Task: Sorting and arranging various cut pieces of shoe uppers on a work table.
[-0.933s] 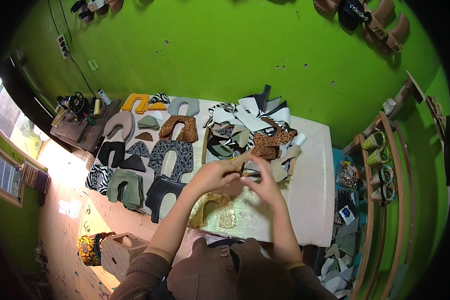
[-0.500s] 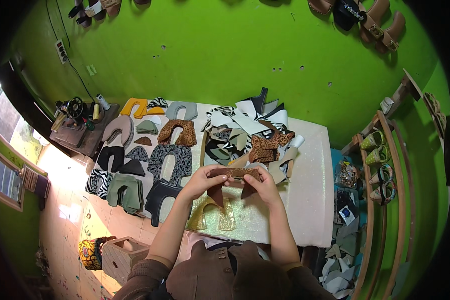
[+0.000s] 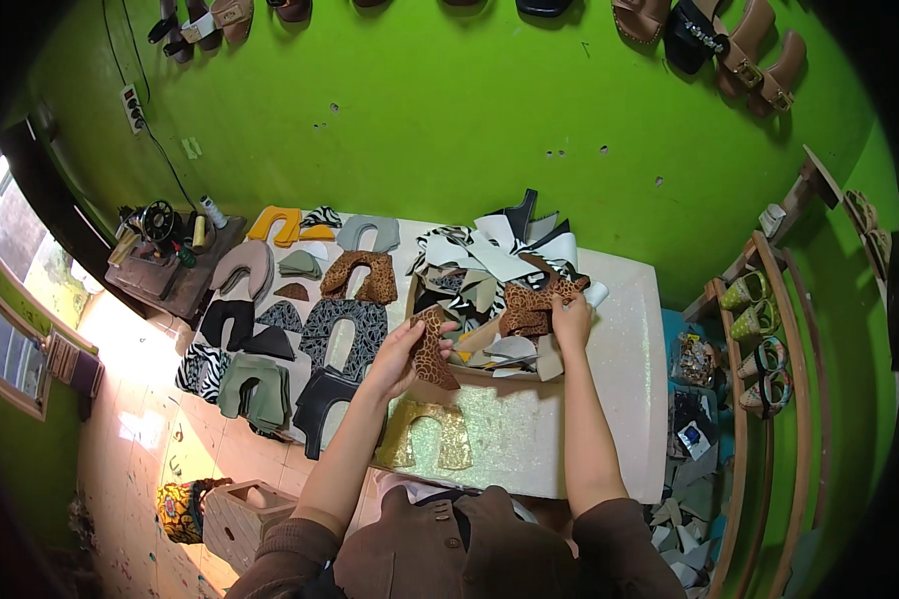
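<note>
My left hand is closed on a brown leopard-print shoe upper piece, which hangs tilted over the near left side of a box of scraps. My right hand reaches to the right side of the box, its fingertips pinching another leopard-print piece on top of the heap. Around it lie black, white, zebra-print and grey-green cut pieces. On the table in front of me rests a gold glittery U-shaped piece.
Stacked U-shaped pieces in several colours, such as grey-green and black, cover the table's left side. A sewing machine stands at the far left. A wooden rack with shoes is on the right; sandals hang on the green wall.
My hands have moved apart. The leopard-print piece, held between both before, is now in my left hand alone, while my right hand has gone right and away from me to the heap.
</note>
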